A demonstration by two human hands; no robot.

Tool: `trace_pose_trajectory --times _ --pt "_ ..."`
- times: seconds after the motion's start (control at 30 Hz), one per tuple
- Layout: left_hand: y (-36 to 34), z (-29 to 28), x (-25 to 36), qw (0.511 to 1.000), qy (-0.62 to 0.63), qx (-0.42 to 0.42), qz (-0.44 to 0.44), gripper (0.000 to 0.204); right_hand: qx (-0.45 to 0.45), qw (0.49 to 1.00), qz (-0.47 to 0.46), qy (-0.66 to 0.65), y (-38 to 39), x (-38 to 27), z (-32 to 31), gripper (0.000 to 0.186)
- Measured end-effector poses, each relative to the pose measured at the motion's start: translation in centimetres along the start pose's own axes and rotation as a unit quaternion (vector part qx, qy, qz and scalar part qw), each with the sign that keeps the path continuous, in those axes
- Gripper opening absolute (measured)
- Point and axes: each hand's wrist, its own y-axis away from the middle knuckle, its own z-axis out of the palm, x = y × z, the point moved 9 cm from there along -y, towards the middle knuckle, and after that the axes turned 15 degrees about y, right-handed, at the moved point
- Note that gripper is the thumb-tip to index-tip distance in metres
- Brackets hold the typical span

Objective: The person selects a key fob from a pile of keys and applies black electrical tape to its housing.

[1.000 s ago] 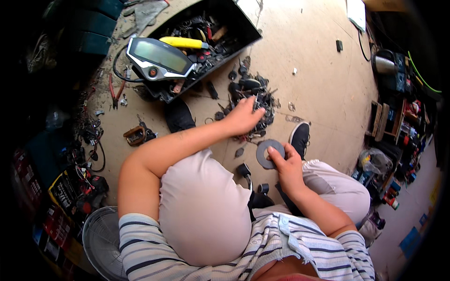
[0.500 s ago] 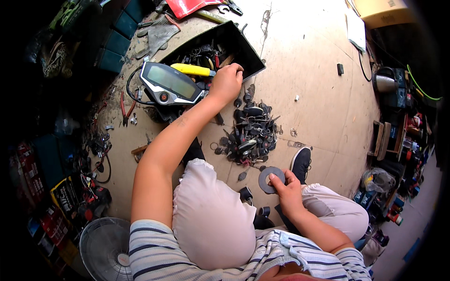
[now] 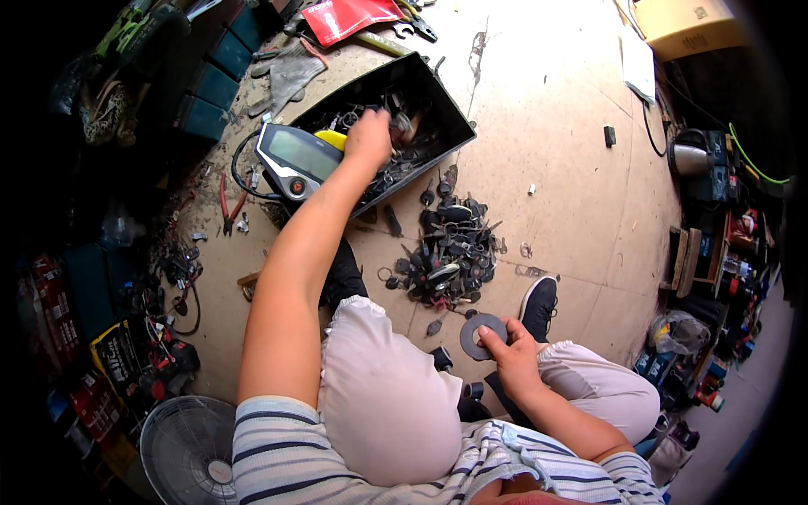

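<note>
My left hand reaches down into a black open box holding keys and small metal parts. Its fingertips are smeared by motion and partly hidden, so their grip is unclear. Between the thumb and fingers of my right hand is a flat grey ring, held above the floor near my knee. A motorcycle instrument cluster with a grey display rests at the box's left side. Beside my left hand, a yellow handle sticks out. A heap of keys lies on the floor between box and ring.
Red-handled pliers, a grey work glove and a red packet lie around the box. A fan stands at lower left. Shelves with tools and a kettle line the right side. My shoe is beside the key heap.
My left hand has moved left from the box's near right edge to deeper inside it. The box and cluster have shifted slightly. My right hand still holds the ring, a little lower.
</note>
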Motion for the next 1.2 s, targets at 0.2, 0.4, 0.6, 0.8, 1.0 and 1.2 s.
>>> trace_pose_trajectory --times 0.2,0.4,0.6,0.8,1.0,1.2 --pt "4.5 0.3 1.5 0.966 0.253 -0.015 -0.050 0.020 0.016 1.000 -0.010 0.019 0.0 -1.0 -0.2 0.016" --pt "7.1 -2.0 4.4 0.650 0.723 -0.053 -0.227 0.025 0.033 0.999 -0.030 0.006 -0.4 -2.2 -0.8 0.017" --pt "9.1 -6.7 10.8 0.892 0.447 -0.048 0.038 0.024 0.059 0.996 -0.067 -0.001 -1.0 -3.9 -1.7 0.018" --pt "13.5 -1.6 14.2 0.640 0.680 -0.304 -0.189 0.033 0.091 0.991 -0.098 -0.009 -1.4 -6.2 -3.2 0.018" --pt "17.9 2.6 18.0 0.493 0.712 -0.414 -0.279 0.045 0.075 0.990 -0.100 -0.068 -1.7 -7.1 -2.7 0.017" --pt "19.2 3.6 19.1 0.493 0.706 -0.429 -0.273 0.040 0.075 0.991 -0.088 -0.061 -1.8 -5.9 -1.9 0.018"
